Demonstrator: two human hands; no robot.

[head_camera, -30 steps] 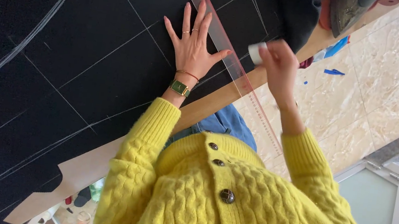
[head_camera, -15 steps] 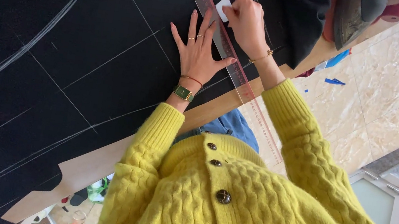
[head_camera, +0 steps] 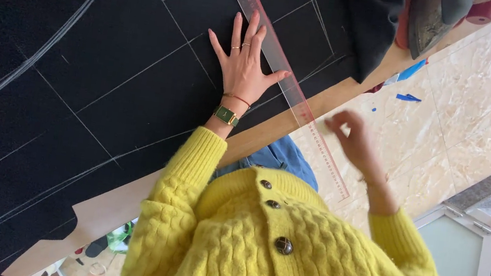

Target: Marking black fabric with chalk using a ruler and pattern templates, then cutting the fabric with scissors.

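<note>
Black cloth (head_camera: 96,74) covers the table (head_camera: 123,201). The left hand (head_camera: 243,68) lies flat and open on it, thumb on the clear ruler (head_camera: 280,66) — the blurry right hand (head_camera: 356,140) hangs past the table edge, holding nothing.

The black cloth (head_camera: 77,71) looks matt and slightly fuzzy, like wool, with thin chalky white lines across it. The long ruler (head_camera: 275,53) is clear, glossy plastic with a reddish tint. The surface (head_camera: 123,204) shows a pale, smooth wooden edge. The yellow cardigan (head_camera: 279,263) is a thick cable knit, soft and fluffy. The floor (head_camera: 473,92) is polished, marbled stone.
</note>
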